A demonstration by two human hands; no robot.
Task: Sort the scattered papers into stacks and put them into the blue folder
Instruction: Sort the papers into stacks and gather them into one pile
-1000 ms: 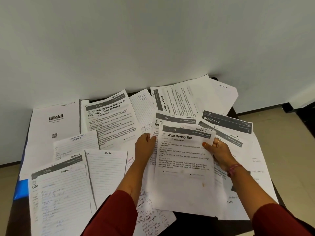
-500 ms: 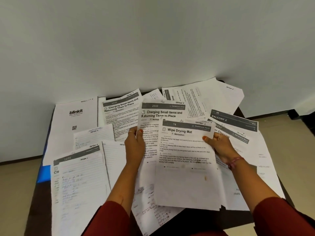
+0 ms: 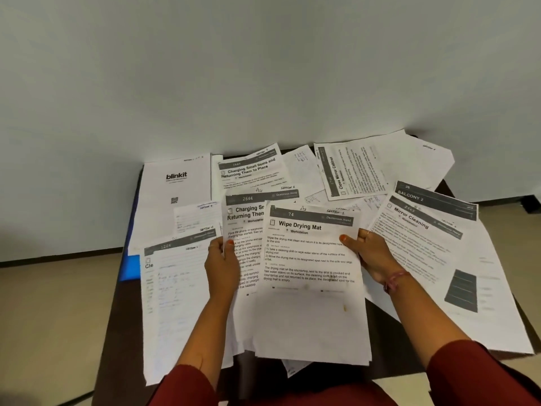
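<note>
Printed and handwritten papers lie scattered over a small dark table [image 3: 117, 332]. My right hand [image 3: 371, 256] grips the right edge of a small stack topped by the "Wipe Drying Mat" sheet [image 3: 310, 288], thumb on top. My left hand [image 3: 222, 265] holds a "Charging Small Items" sheet [image 3: 246, 230] by its left edge, tucked partly behind that stack. A corner of the blue folder [image 3: 131, 268] peeks out under the papers at the table's left side; most of it is hidden.
Around the held stack lie a blinkit sheet [image 3: 175, 189], a lined handwritten page [image 3: 178, 303], a "Close Mirror Cabinet" sheet [image 3: 351, 171] and "Mirror Cleaning" pages [image 3: 424, 244]. A white wall [image 3: 263, 68] stands right behind the table. Beige floor [image 3: 44, 332] surrounds it.
My left hand lifted a "Charging Small Items" sheet from under the pile and brought it left of and behind the "Wipe Drying Mat" stack. The camera view shifted left.
</note>
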